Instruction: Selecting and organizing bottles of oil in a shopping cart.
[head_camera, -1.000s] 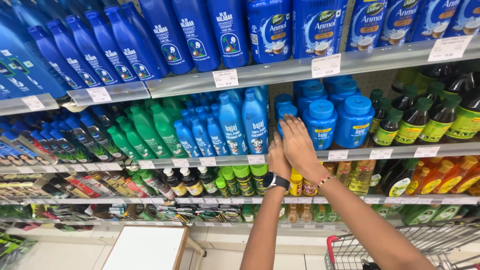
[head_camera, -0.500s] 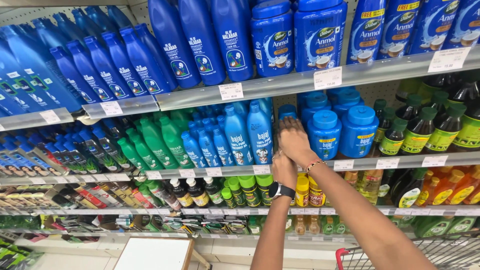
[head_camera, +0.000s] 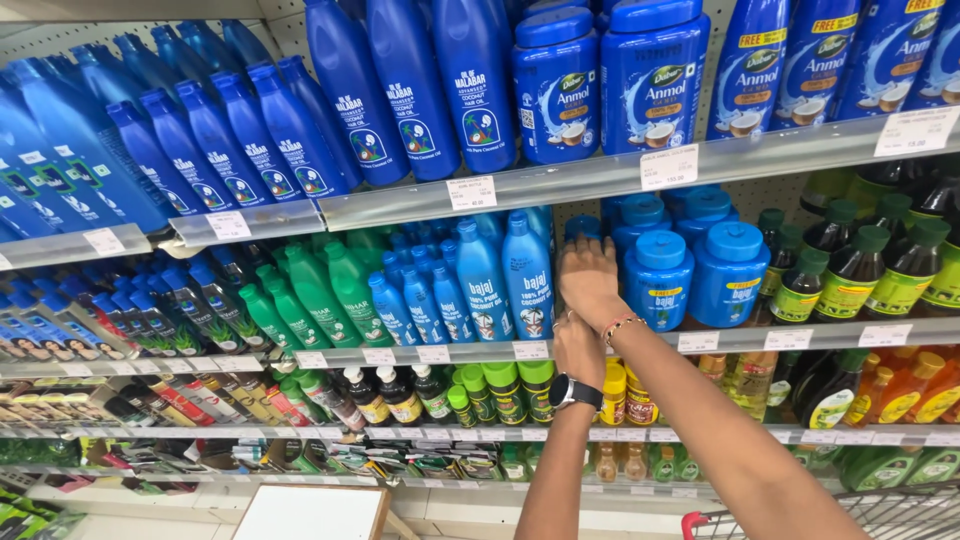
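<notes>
The right hand (head_camera: 590, 280) reaches onto the middle shelf (head_camera: 620, 345), its fingers spread flat, holding nothing. It touches the blue jar (head_camera: 658, 278) at its 3 o'clock. The left hand (head_camera: 578, 350), with a black watch (head_camera: 574, 391), sits just below at 6 o'clock; I cannot tell if its fingers grip anything. Tall blue bottles (head_camera: 505, 275) stand at 9 o'clock.
</notes>
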